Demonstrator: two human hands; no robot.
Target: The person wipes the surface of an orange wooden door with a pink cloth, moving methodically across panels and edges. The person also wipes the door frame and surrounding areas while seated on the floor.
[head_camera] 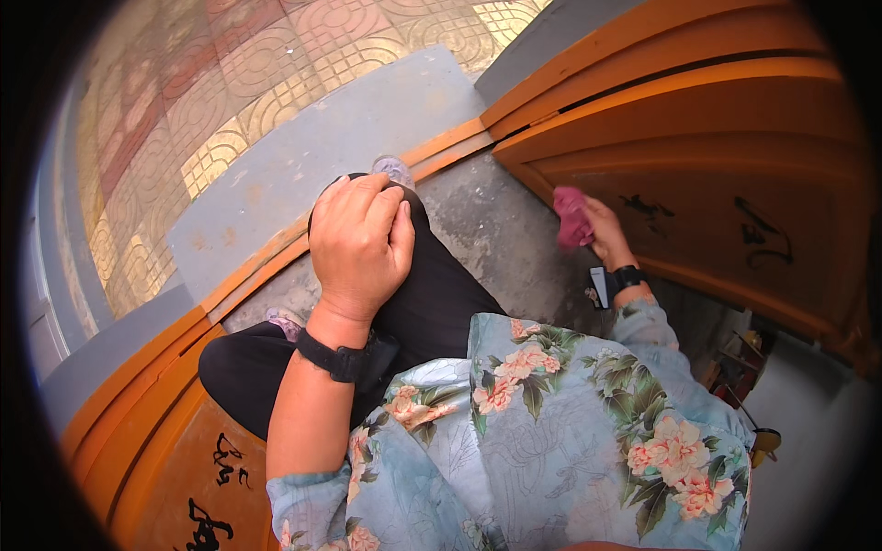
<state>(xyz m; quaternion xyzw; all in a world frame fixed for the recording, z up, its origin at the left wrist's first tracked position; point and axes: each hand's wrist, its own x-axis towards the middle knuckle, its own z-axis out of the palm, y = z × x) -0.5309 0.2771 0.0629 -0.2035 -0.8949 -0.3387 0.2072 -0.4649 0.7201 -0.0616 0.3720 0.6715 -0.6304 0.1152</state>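
Note:
My left hand [362, 244] lies palm down over the bent knee of my black trousers [437, 275], its fingers draped across the knee and holding nothing. A crumpled pink cloth [573, 219] is gripped in my right hand [608, 231], out to the right. Close by stands an orange-brown wooden door leaf [703, 186], whose panel bears dark brush-like writing. Whether the cloth touches the door I cannot tell. Each wrist wears a black band, and a light-coloured flat object [599, 287] shows beside the right one.
An orange wooden threshold [262, 275] crosses in front of me, with a grey step [310, 158] and patterned paving tiles [269, 62] beyond. Another door leaf [207, 475] with writing stands at lower left. Bare concrete floor [506, 220] lies beneath. Blurred items [744, 358] stand behind at right.

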